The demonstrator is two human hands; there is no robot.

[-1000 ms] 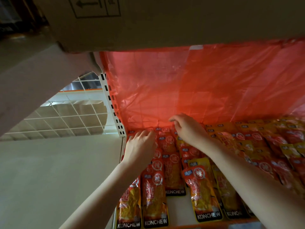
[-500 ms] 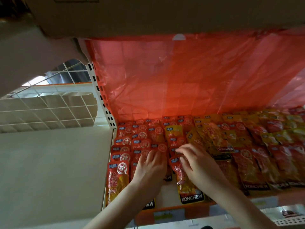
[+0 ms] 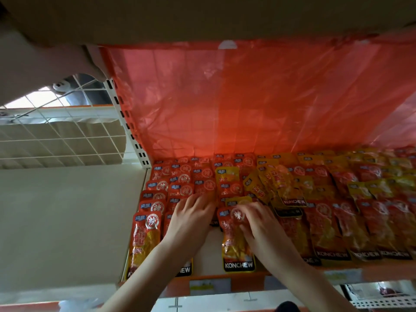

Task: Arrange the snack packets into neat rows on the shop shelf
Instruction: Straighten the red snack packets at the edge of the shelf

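Observation:
Red and yellow KONCHEW snack packets [image 3: 292,190] lie overlapping in rows on the shop shelf [image 3: 252,281]. My left hand [image 3: 191,219] rests flat, fingers straight, on the second row of red packets from the left. My right hand [image 3: 256,224] touches the upper part of a front red packet [image 3: 236,246] in the third row; its fingertips lie on the round logo and the thumb seems to press the packet's middle. A red packet [image 3: 146,235] heads the leftmost row. Several yellow packets [image 3: 276,188] lie skewed just right of my hands.
A red plastic sheet [image 3: 247,97] hangs behind the shelf. A cardboard box [image 3: 202,16] sits overhead. A white slotted upright [image 3: 132,134] and a wire grid panel [image 3: 56,136] stand to the left, above a pale side panel [image 3: 67,221]. Price labels [image 3: 209,287] line the orange shelf edge.
Both hands have drawn back from the rear of the shelf to the front rows. My right hand has come onto the front red packet. The view has pulled back and tilted.

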